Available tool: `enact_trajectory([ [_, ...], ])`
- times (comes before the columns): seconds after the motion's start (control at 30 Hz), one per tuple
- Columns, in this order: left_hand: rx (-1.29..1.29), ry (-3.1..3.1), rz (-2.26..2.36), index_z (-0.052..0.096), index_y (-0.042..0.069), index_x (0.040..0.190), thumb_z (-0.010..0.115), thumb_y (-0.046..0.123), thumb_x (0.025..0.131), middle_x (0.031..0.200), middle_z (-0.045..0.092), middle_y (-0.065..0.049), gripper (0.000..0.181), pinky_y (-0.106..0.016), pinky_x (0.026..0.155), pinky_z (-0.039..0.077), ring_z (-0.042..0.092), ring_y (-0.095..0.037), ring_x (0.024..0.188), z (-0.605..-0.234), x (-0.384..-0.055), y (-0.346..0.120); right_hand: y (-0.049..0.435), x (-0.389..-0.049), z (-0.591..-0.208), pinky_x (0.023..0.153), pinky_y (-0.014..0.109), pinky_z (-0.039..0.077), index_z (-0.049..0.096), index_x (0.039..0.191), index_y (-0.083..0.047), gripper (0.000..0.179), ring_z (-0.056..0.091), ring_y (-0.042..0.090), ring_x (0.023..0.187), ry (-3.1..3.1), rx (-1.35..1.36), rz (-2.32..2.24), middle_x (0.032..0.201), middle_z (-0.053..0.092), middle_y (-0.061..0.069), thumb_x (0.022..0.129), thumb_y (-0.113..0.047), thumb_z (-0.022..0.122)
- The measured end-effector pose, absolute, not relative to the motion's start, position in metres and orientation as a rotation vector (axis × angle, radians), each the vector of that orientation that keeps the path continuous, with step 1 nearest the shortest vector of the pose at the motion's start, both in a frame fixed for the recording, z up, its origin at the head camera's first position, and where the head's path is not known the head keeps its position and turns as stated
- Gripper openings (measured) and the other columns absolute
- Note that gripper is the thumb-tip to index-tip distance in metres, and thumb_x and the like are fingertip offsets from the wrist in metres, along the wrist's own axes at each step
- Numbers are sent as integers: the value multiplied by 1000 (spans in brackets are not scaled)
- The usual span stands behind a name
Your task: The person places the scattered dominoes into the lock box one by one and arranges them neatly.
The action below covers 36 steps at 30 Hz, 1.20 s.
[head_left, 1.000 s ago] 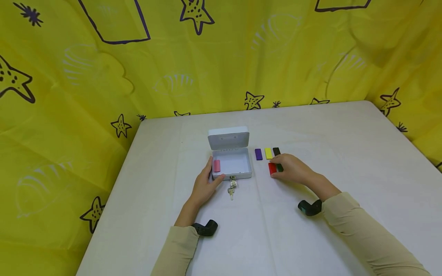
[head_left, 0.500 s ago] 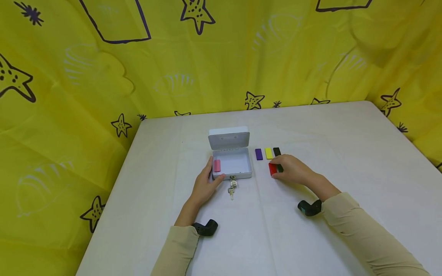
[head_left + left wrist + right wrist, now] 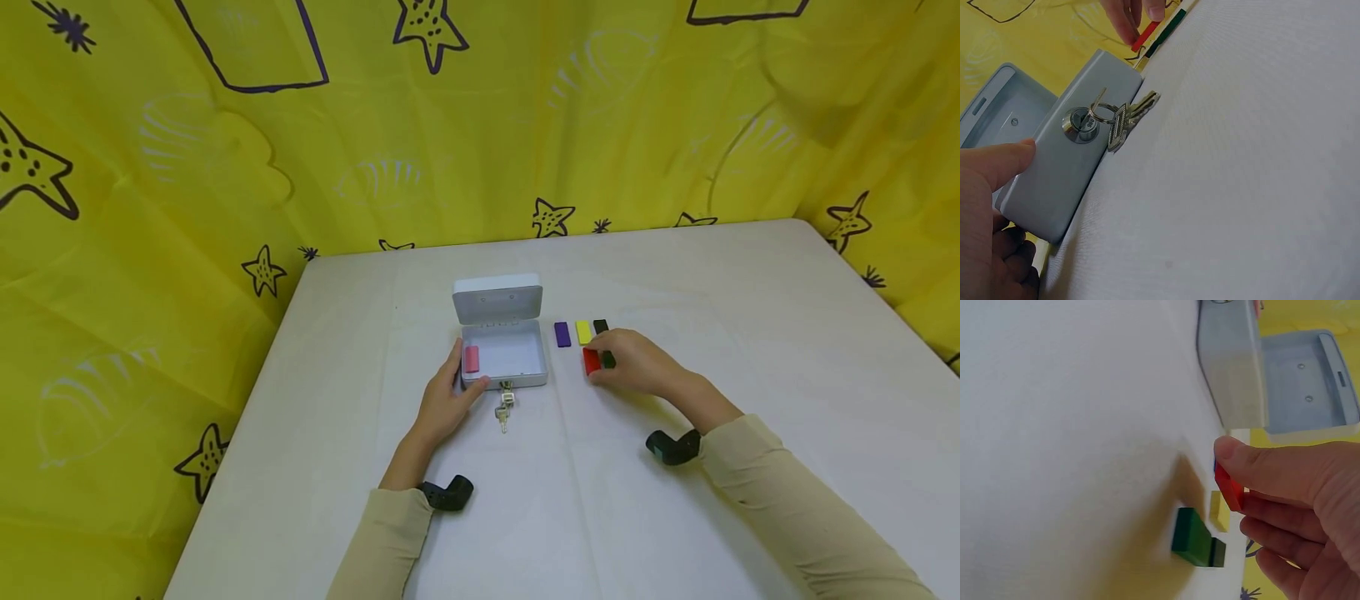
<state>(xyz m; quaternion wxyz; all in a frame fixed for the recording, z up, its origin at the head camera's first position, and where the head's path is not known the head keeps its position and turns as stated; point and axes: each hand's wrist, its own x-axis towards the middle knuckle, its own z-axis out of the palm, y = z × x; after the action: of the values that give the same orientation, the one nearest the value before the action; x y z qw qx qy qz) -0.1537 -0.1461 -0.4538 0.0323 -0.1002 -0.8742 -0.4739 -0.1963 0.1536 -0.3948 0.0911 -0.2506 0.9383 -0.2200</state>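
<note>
A small white metal cash box (image 3: 525,382) stands with its lid (image 3: 498,305) raised, a pink block (image 3: 472,360) lying inside along the left wall. My left hand (image 3: 441,406) grips the box's front left corner, thumb on the front rim and fingers on the left side. Between thumb and fingers of my right hand (image 3: 633,364) is a red block (image 3: 1230,489), pinched and held just above the table. Close by, a green block (image 3: 1190,539) rests on the table, partly hidden by that hand in the head view.
Behind the right hand lie a purple block (image 3: 562,335), a yellow block (image 3: 583,333) and a dark block (image 3: 601,326). Keys (image 3: 1124,122) hang on a ring from the lock (image 3: 1080,125) at the box's front. A yellow curtain (image 3: 480,125) hangs behind the white table (image 3: 300,467).
My right hand has pinched the red block and raised it slightly from the table. The left hand and the box have stayed in place.
</note>
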Motion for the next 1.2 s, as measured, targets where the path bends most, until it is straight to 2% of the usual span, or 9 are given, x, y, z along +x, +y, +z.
enact_trajectory([
  [0.67,-298,-2692,-1470,18,8,147,61,36,87,148,24,-9,79,-38,108,20,22,-23,134,-453,-153,-146,141,-192,-366,88,46,45,62,114,5,43,53,35,107,2810,-800,-696,113,60,18,77,-12,75],
  [1.2,-314,-2682,-1466,19,6,147,61,37,87,148,24,-10,79,-38,107,21,23,-24,134,-453,-154,-146,118,-196,-359,89,45,44,62,113,5,43,53,33,105,2807,-892,-704,113,60,18,76,-13,75],
])
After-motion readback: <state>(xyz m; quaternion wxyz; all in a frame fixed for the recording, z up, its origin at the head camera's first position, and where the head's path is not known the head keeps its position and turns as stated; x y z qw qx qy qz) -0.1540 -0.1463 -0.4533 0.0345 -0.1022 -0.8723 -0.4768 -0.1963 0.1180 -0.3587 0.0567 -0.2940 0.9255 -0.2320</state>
